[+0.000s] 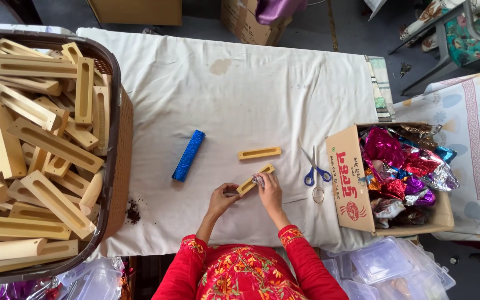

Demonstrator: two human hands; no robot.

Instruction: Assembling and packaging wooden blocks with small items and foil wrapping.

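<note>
Right now my left hand pinches one end of a slotted wooden block, fingers closed on it, while my right hand grips the other end, fingertips pressed to a bit of silver foil. It sits near the bench's front edge. Beyond it lie another block, a blue foil-wrapped block and blue-handled scissors.

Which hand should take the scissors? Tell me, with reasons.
Right, probably. The right hand is beside the scissors; the left hand is on the far side of the block both hold.
</note>
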